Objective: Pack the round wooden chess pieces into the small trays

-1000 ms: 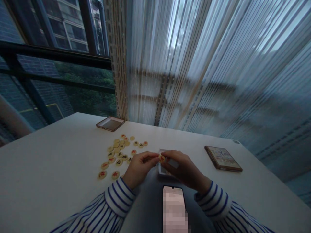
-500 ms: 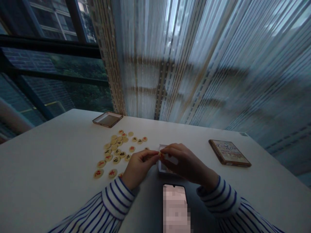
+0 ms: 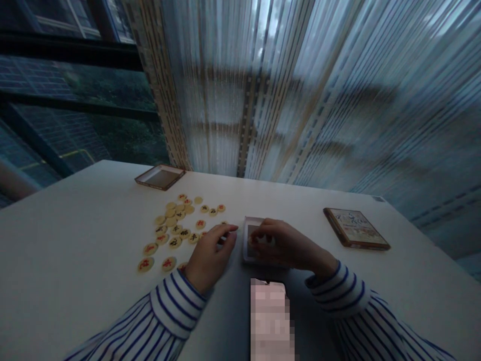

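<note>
Round wooden pieces with red or black characters (image 3: 175, 242) lie scattered on the white table, left of centre, some with blank faces up. My left hand (image 3: 211, 256) is over the table just right of them, thumb and fingers apart, holding nothing. My right hand (image 3: 287, 245) reaches into a small white open box (image 3: 246, 250), its fingertips pinching a round piece (image 3: 251, 241) inside the rim. The hand covers much of the box's interior.
A phone (image 3: 268, 321) lies in front of the box near me. At the far left is an open shallow tray (image 3: 161, 177); a flat brown case with a printed top (image 3: 356, 229) is at the right. Windows and a string curtain stand behind the white table (image 3: 90, 225).
The two hands, which met around a piece above the box edge, have separated. My left hand has let go and moved slightly left; my right hand has lowered the piece into the box.
</note>
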Action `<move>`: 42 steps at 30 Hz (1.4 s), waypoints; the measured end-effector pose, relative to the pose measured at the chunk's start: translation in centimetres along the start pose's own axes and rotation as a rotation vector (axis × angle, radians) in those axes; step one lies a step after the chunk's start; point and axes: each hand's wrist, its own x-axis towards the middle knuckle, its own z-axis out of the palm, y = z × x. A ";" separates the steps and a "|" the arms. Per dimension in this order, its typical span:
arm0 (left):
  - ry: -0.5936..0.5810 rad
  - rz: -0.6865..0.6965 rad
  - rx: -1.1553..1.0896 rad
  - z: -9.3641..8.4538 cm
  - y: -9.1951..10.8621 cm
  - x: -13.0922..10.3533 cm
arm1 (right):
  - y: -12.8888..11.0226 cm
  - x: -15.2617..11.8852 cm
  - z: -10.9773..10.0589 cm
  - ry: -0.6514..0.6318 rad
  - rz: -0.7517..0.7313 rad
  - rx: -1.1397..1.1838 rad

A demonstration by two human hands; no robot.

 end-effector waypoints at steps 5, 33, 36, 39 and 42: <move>-0.016 0.003 0.031 0.0 0.0 0.1 | -0.1 0.3 0.6 -0.070 0.013 -0.027; -0.034 -0.006 0.057 0.1 -0.1 0.1 | 1.2 0.5 1.3 -0.211 -0.066 0.045; -0.024 -0.007 0.042 0.1 -0.2 0.0 | 1.2 0.5 1.2 -0.199 -0.063 0.024; -0.021 -0.008 0.037 0.1 -0.2 0.1 | 1.1 0.5 1.3 -0.182 -0.080 0.022; -0.020 -0.009 0.042 0.1 -0.1 0.1 | 1.0 0.5 1.3 -0.177 -0.091 0.033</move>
